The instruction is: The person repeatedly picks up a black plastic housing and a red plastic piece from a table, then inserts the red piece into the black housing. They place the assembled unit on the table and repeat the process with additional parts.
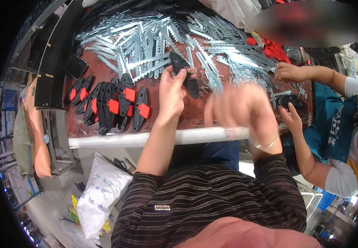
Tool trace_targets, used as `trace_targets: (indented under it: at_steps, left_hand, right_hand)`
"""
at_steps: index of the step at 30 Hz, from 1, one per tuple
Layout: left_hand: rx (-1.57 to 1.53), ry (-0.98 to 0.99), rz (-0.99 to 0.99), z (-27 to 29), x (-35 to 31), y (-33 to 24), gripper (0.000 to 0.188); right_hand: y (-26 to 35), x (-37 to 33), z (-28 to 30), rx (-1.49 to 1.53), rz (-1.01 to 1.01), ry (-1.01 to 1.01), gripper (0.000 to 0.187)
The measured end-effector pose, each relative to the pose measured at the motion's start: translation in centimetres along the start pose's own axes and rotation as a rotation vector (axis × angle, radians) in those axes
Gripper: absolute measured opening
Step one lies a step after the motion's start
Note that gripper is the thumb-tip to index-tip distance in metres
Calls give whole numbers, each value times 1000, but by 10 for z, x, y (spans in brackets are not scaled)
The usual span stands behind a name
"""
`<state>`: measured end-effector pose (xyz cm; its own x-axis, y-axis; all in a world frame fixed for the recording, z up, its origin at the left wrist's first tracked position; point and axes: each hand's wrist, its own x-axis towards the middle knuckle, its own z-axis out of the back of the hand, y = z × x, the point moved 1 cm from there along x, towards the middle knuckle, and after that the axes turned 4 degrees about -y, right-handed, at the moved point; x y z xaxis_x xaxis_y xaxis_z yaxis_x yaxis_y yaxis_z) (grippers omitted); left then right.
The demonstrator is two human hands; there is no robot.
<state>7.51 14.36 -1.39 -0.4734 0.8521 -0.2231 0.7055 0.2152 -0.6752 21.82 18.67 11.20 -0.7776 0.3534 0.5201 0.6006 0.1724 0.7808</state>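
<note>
My left hand [173, 93] pinches a black elongated plastic piece [178, 61] between thumb and fingers, above the dark red tabletop. Just to its right is a second black plastic piece [192, 87]; whether it is joined to the first I cannot tell. My right hand [243, 105] is smeared by motion over the front of the table, so its fingers and anything in them cannot be made out. Small coil springs [204, 87] lie between my hands. Ahead of both hands spreads a heap of silvery toothed metal strips [146, 45].
Several black plastic pieces with red tabs [113, 106] lie at the left, near a dark flat rectangular object [76, 66]. White padding [104, 141] lines the table's front edge. At the right, a co-worker's hands [290, 72] handle parts. A white sack [100, 194] stands on the floor.
</note>
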Motion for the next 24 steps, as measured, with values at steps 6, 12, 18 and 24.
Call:
trace_targets:
  at_steps: [6,12,18,24]
  left_hand:
    - [68,-3,37,-4,-3,-3,31]
    - [148,44,20,-2,1,0,37]
    - [175,65,26,-2,1,0,35]
    - [183,93,23,1,1,4,35]
  right_hand:
    - [-16,-17,211,-1784,-216,-723,31]
    - [-27,-34,271,-2155,-397,-580,34]
    - [-16,-19,261,-2002,-736,-636,36]
    - [-10,-33,247,-1994,-463,-690,51]
